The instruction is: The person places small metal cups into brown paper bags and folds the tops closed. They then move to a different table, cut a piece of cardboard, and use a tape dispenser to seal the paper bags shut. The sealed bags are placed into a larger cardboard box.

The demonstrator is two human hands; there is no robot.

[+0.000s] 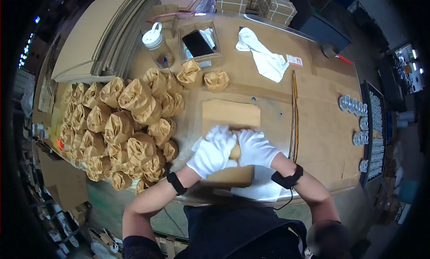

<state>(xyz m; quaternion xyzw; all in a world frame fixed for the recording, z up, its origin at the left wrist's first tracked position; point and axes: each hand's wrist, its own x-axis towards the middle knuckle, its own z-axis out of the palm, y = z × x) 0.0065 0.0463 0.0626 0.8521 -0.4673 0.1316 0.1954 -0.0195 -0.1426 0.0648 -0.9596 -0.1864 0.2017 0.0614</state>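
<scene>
Crumpled brown paper bundles (118, 127) crowd the left of the worktop (324, 124); a clear plastic bottle (159, 48), open cardboard box (215, 35) and limp white cloth (264, 57) sit beyond. Over flat brown paper (230, 113), the white-gloved left hand (211, 154) and right hand (256, 149) close their grip around a rounded paper bundle (235, 151), mostly hidden.

White-lidded bottle (158, 48) beside open box (216, 57); white cloth (267, 64) farther right.

Tabletop (322, 107) was brightly lit; surroundings were dim. Small lamps (37, 20) glowed at upper left. Whitish glare lay along near edge (264, 192). Left hand (211, 154) showed motion blur at fingers. Fisheye bowed straight edges; corners fell black.
</scene>
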